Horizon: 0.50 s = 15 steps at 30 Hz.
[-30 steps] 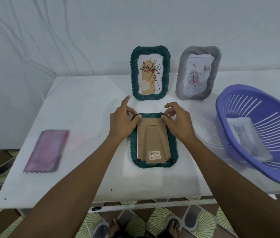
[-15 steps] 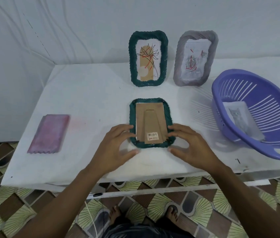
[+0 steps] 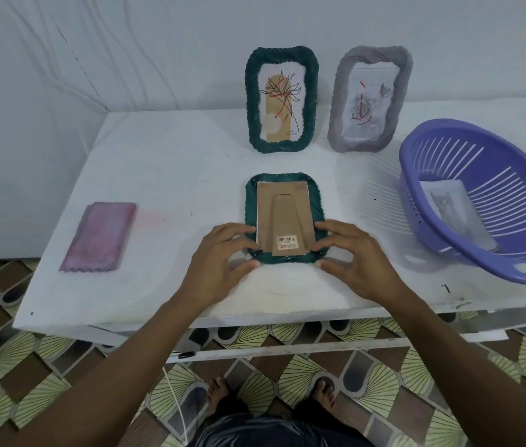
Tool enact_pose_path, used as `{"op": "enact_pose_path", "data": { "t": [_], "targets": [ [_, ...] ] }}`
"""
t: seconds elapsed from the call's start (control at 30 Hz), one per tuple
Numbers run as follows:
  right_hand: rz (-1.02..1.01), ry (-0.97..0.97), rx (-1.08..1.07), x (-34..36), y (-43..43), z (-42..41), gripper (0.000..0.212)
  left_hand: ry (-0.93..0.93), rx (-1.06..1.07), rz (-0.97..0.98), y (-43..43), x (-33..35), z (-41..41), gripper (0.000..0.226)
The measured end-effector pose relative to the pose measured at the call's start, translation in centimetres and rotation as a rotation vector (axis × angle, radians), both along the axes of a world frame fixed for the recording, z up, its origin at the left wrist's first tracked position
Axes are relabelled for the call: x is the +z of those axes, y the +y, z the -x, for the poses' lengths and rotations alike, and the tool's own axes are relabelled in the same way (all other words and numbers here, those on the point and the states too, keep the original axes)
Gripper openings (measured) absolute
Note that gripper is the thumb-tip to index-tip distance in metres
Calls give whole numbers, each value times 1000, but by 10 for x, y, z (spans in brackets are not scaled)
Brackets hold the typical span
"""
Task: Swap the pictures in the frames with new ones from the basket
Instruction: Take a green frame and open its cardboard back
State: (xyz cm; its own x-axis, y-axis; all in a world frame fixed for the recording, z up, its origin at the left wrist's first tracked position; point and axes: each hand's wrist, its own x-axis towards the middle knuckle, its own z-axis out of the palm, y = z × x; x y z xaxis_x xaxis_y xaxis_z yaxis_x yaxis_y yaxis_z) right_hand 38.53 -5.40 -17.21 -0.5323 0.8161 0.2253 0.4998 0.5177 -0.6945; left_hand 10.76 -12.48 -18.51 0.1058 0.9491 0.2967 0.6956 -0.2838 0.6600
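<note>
A green rope-edged frame (image 3: 282, 185) lies face down in the middle of the white table, its brown cardboard back and stand (image 3: 285, 217) facing up. My left hand (image 3: 221, 259) grips its near left corner and my right hand (image 3: 353, 256) grips its near right corner, fingers curled over the rim. A second green frame (image 3: 281, 100) with a flower drawing and a grey frame (image 3: 369, 100) with a rose sketch stand upright against the back wall. The purple basket (image 3: 493, 146) at the right holds a cat picture (image 3: 453, 214).
A pink cloth (image 3: 100, 237) lies flat at the table's left. The white table (image 3: 171, 162) ends just behind my wrists, with patterned floor tiles and my bare feet below. The wall rises directly behind the standing frames.
My hands slid from the far top corners of the face-down frame to its near bottom corners. The view shifted back from the table.
</note>
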Motion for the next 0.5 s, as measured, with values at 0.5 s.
{"op": "enact_pose_path", "data": {
  "t": [0.5],
  "targets": [
    [-38,2,14,-3,2,0,26,-13,-49,-24,3,-1,0,28]
  ]
}}
